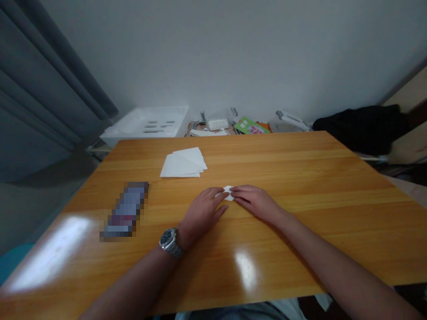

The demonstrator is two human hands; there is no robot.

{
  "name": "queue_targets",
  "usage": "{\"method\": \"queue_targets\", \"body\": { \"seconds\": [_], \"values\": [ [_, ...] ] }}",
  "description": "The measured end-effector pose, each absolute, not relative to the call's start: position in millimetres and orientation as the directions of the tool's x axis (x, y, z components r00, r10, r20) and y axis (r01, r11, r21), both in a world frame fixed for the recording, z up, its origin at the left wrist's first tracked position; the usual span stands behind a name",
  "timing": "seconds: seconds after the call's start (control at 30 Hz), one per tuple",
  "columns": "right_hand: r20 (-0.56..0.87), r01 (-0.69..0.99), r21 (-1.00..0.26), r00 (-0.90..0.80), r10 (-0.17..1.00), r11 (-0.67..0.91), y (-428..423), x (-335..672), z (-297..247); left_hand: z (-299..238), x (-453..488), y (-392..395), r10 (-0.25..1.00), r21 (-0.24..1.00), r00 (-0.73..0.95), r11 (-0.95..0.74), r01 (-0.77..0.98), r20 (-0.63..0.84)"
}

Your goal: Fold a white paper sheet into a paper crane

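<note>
A small white piece of folded paper (228, 188) lies on the wooden table (287, 169) between my two hands. My left hand (206, 209), below a metal wristwatch (171, 242), holds the paper's left side with its fingertips. From the other side, my right hand (255, 200) has its fingers together on the paper's right edge. Fingers cover part of the paper, so its full shape is hidden. Farther back and to the left sits a loose stack of white paper sheets (183, 163).
A blurred-out, phone-like slab (126, 209) lies on the table's left side. Beyond the far edge stand a white tray (160, 118), a green booklet (248, 126) and assorted items. Dark cloth (360, 126) is heaped at the right, and a grey curtain (43, 75) hangs at the left.
</note>
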State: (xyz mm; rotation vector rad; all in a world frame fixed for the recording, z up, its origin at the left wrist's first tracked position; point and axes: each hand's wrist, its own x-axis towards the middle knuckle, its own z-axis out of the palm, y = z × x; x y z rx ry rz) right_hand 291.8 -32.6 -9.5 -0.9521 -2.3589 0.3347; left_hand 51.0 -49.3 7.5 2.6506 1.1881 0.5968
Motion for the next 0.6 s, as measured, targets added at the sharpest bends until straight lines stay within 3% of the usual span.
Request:
{"method": "queue_targets", "body": {
  "seconds": [0.4,0.6],
  "values": [
    [0.407,0.524,-0.444,-0.605,0.685,0.727,-29.6,290.5,-6.9,6.9,55.3,-40.9,0.784,0.377,0.542,-0.62,0.688,0.302],
    [0.4,0.501,-0.514,-0.578,0.711,0.696,-30.8,289.0,-1.9,9.4,57.4,-40.9,0.8,0.405,0.52,-0.6,0.69,0.3]
  ]
}}
